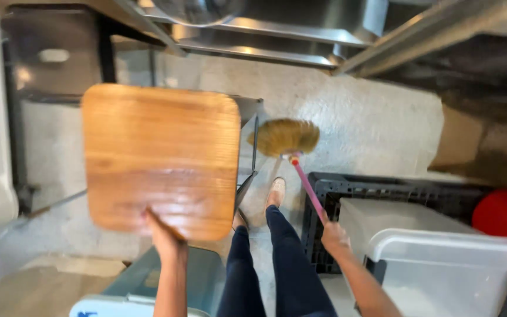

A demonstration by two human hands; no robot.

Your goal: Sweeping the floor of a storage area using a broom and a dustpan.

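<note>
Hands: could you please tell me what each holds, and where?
Left hand grips the wooden board by its near edge; right hand holds the broom by its pink handle.

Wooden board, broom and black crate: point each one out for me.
wooden board (159, 155), head view, middle of its flat face.
broom (284, 137), head view, straw-coloured bristle head.
black crate (347, 188), head view, top rim at the near left corner.

Bright, even light; heavy motion blur throughout, glare on steel shelves

one wooden board, one broom, one black crate, two clear bins.
</note>
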